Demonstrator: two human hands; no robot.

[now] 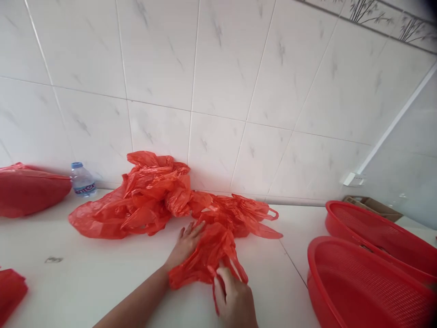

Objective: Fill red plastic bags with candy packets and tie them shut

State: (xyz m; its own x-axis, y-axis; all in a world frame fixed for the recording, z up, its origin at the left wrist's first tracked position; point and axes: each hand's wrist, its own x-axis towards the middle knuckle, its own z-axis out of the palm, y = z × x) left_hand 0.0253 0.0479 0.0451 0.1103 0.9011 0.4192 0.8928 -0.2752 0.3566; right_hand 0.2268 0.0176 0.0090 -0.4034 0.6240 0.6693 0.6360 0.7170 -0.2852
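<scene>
A crumpled red plastic bag (213, 250) lies spread on the white table between my hands. My left hand (187, 243) rests at its left side with the fingers stretched out, some of them touching the plastic. At the near right edge, my right hand (235, 294) is closed with thumb and fingers on part of the bag by its handle loops. Just beyond, a loose heap of red plastic bags (150, 196) stretches along the wall, and more crumpled red bags (242, 212) adjoin it on the right.
Two red perforated plastic baskets (322, 278) stand at the right, with a cardboard box (384, 208) behind them. A small water bottle (82, 180) is by the tiled wall, beside a full red bag (30, 191). Another red item (10, 291) shows at the left edge.
</scene>
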